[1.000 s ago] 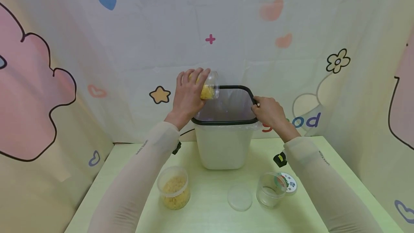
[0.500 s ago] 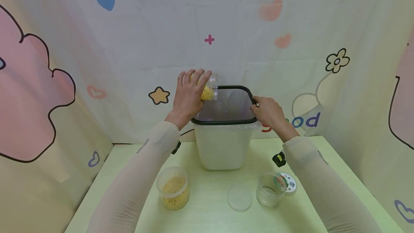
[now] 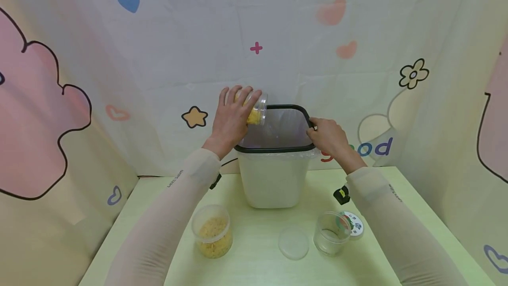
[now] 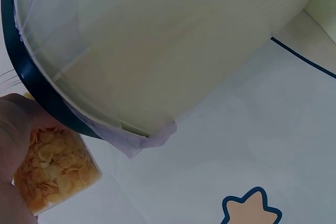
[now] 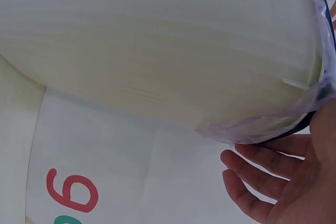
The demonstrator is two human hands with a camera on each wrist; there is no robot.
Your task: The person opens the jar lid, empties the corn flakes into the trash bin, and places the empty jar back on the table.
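Observation:
My left hand (image 3: 231, 118) grips a clear plastic jar (image 3: 259, 110) of yellow flakes, tilted on its side at the left rim of a white trash bin (image 3: 274, 182). In the left wrist view, the flakes (image 4: 55, 169) show through the jar's wall, outside the bin's dark rim (image 4: 31, 80). On the bin's right side, my right hand (image 3: 329, 137) pinches the black rim, its thumb towards the inside. The right wrist view has the fingers (image 5: 257, 174) spread loosely below the rim. A thin plastic liner (image 5: 247, 127) folds over the edge. The bin's floor is hidden.
On the table (image 3: 254, 268) before the bin stand a clear tub (image 3: 214, 237) of yellowish crumbs and a see-through jar (image 3: 331, 235). Between them lies a translucent lid (image 3: 293, 242). A printed round lid (image 3: 354, 224) lies behind the jar. A patterned curtain (image 3: 178, 34) hangs behind.
The jar in my left hand has tipped slightly further, its mouth a little lower over the bin. My right hand keeps its place on the rim.

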